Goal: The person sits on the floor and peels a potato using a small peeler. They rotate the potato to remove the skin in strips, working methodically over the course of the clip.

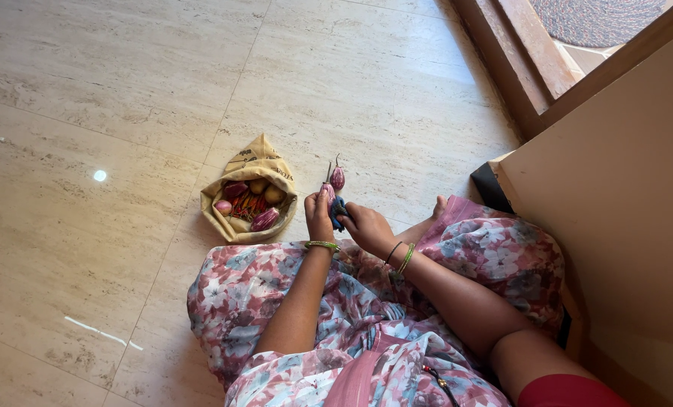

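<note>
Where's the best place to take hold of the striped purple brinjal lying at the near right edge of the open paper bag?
Probably around the middle of the striped brinjal. It lies slanted on top of the pile in the paper bag, with its upper side exposed. Come straight down from above, fingers across its narrow width; the bag's folded rim and the neighbouring vegetables look likely to block a sideways approach.
</note>
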